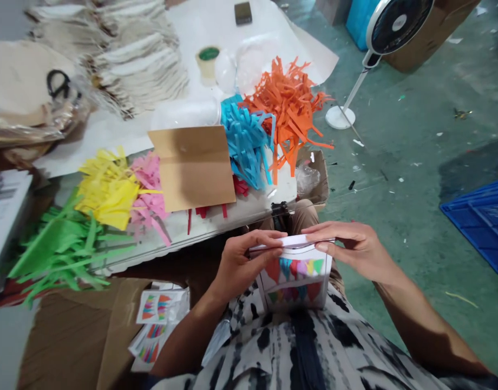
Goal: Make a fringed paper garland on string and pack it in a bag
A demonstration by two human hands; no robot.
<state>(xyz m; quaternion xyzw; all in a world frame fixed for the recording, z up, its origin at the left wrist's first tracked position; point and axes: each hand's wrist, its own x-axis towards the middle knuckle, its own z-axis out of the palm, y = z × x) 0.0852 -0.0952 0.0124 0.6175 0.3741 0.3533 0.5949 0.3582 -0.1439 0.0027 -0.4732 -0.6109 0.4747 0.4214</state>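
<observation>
Close to my body, both hands hold a clear plastic bag [295,273] by its top edge. Its printed front shows colourful tassel garlands in two rows. My left hand [249,262] pinches the top left corner between thumb and fingers. At the top right corner, my right hand [356,246] has the same kind of pinch. A white strip runs along the top between my fingertips, with a dark narrow gap just below it. What lies inside the bag behind the print is hidden.
Green [66,244], yellow [109,189], pink [149,189], blue [247,138] and orange paper fringe [289,103] lies along the table beside a brown cardboard sheet [194,170]. Similar printed packs [162,309] lie in a cardboard box [78,336]. A fan [350,103] and blue crate [480,216] stand right.
</observation>
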